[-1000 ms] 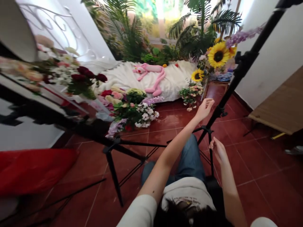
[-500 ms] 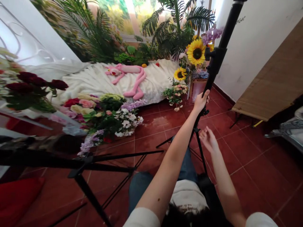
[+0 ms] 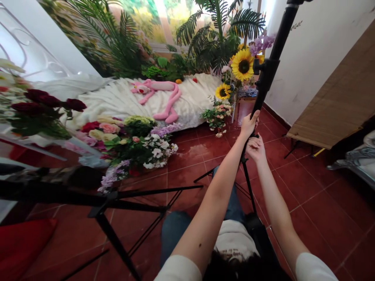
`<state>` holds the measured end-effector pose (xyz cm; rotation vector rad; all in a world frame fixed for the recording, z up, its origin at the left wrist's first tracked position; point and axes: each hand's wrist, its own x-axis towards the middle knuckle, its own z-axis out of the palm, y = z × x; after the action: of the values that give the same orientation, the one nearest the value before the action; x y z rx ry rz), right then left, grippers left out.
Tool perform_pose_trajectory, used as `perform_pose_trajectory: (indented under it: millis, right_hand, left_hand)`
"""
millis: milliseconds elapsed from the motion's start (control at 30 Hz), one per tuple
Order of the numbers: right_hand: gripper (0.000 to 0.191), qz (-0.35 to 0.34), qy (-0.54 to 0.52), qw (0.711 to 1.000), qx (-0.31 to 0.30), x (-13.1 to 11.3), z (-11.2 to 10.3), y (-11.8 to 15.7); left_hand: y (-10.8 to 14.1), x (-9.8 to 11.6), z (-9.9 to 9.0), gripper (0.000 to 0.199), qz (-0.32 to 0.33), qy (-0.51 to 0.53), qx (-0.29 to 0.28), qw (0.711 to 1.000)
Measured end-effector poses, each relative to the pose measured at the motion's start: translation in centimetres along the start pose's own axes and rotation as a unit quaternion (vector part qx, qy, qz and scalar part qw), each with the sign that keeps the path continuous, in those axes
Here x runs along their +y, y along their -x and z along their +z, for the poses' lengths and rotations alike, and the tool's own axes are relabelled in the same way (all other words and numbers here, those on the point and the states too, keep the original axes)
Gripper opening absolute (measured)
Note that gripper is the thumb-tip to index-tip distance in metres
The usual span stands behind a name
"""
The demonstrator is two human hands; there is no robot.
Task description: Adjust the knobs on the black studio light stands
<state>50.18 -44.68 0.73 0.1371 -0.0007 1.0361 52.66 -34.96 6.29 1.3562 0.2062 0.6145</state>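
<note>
A black light stand (image 3: 268, 72) rises in front of me on thin tripod legs spread over the red tile floor. My left hand (image 3: 249, 124) is wrapped around its pole at about mid-height. Just below it, my right hand (image 3: 256, 147) closes on the same pole near the leg collar. Both arms reach forward over my jeans-clad knees.
A second black tripod (image 3: 111, 203) lies across the floor at left. Flower bunches (image 3: 137, 146) and dark roses (image 3: 43, 103) crowd the left. A white sheet with a pink plush toy (image 3: 159, 95), sunflowers (image 3: 243, 64), palms and a bamboo panel (image 3: 336, 105) lie beyond.
My left hand went from open beside the pole to gripping it. My right hand rose from hovering open and closed on the pole below the left. The view swung left.
</note>
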Motion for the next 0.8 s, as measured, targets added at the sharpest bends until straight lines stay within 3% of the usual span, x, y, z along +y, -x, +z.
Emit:
perform_pose_trajectory:
  millis: [133, 200, 233, 300, 400, 567, 633, 667, 700, 733, 800]
  right_hand:
    - [0.050, -0.074, 0.098, 0.992, 0.043, 0.1, 0.3, -0.6]
    - [0.053, -0.132, 0.225, 0.962, 0.081, 0.4, 0.0, -1.1]
    - [0.053, -0.173, 0.305, 0.930, 0.109, 0.5, -0.4, -1.3]
    - [0.050, -0.261, 0.481, 0.820, 0.168, 0.5, -1.2, -1.5]
    - [0.045, -0.340, 0.698, 0.600, 0.195, -0.2, -1.8, -0.9]
    - [0.036, -0.312, 0.894, 0.277, 0.163, -2.2, 0.0, 1.2]
    - [0.029, -0.290, 0.921, 0.195, 0.170, -2.8, 0.6, 1.8]
    - [0.025, -0.288, 0.924, 0.179, 0.175, -2.9, 0.6, 1.9]
    - [0.021, -0.292, 0.921, 0.182, 0.181, -3.1, 0.5, 2.0]
    - [0.019, -0.300, 0.913, 0.203, 0.187, -3.2, 0.2, 2.0]
    - [0.019, -0.313, 0.887, 0.275, 0.198, -3.4, -0.5, 1.8]
  left_hand:
    - [0.0, 0.1, 0.0, 0.051, 0.000, -0.005, 0.001, 1.000]
    - [0.0, 0.1, 0.0, 0.052, 0.005, -0.006, 0.000, 1.000]
    - [0.0, 0.0, 0.0, 0.052, 0.008, -0.005, -0.002, 1.000]
    - [-0.1, -0.2, 0.0, 0.053, 0.014, -0.005, -0.006, 1.000]
    - [-0.2, -0.6, 0.0, 0.054, 0.019, -0.004, -0.012, 1.000]
    - [-0.4, -0.9, -0.1, 0.055, 0.020, -0.003, -0.017, 1.000]
    - [-0.4, -0.9, -0.1, 0.056, 0.017, -0.005, -0.018, 1.000]
    - [-0.4, -0.9, -0.1, 0.056, 0.015, -0.006, -0.018, 1.000]
    - [-0.4, -0.9, -0.1, 0.057, 0.014, -0.008, -0.017, 1.000]
    - [-0.4, -0.8, -0.1, 0.057, 0.014, -0.009, -0.017, 1.000]
    - [-0.3, -0.8, 0.0, 0.058, 0.014, -0.013, -0.016, 1.000]
